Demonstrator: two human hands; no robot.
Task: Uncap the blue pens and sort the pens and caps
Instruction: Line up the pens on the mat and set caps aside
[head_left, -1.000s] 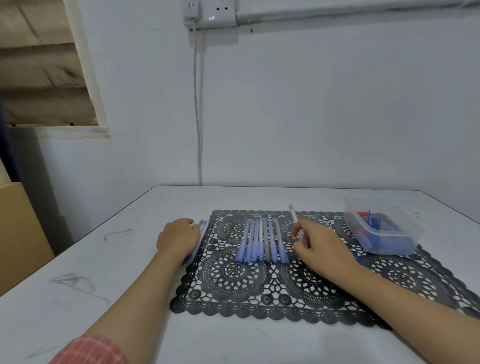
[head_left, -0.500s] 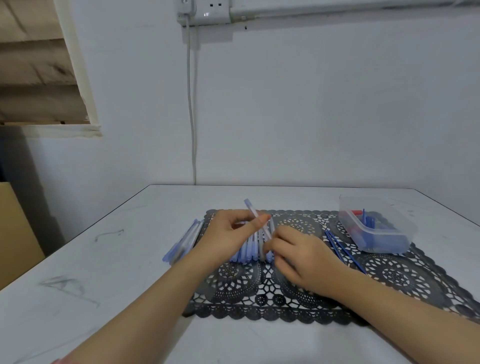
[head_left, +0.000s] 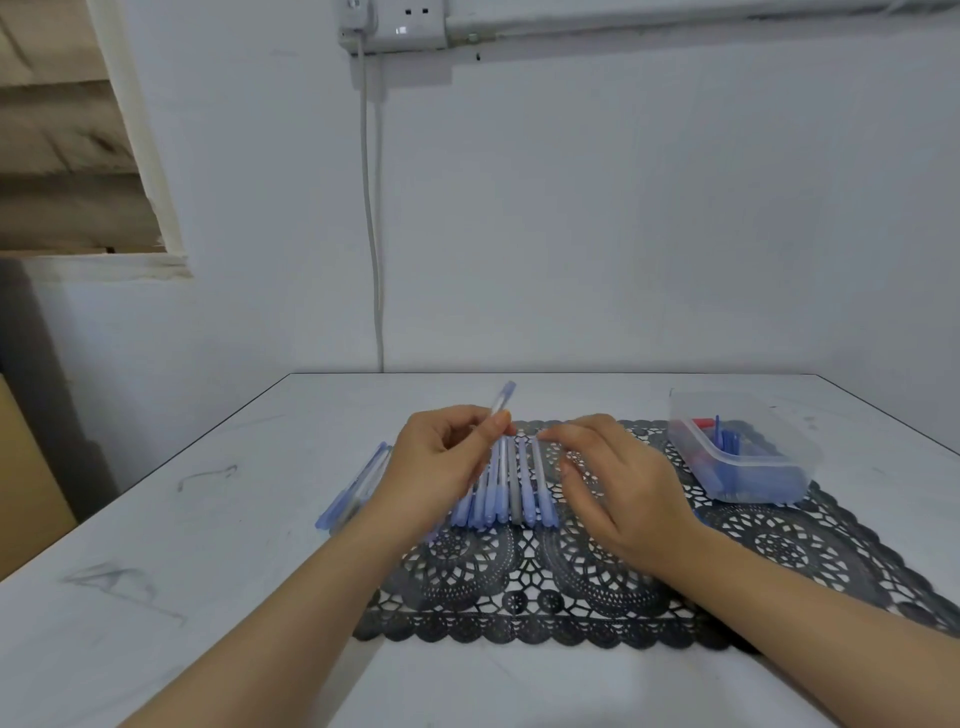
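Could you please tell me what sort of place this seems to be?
Probably a plain workroom: a bare white table against a painted wall, a surface-mounted socket with exposed trunking, and rough timber showing at one side.

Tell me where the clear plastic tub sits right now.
In the head view the clear plastic tub stands on the far right corner of the black lace mat, right of the right hand and apart from it.
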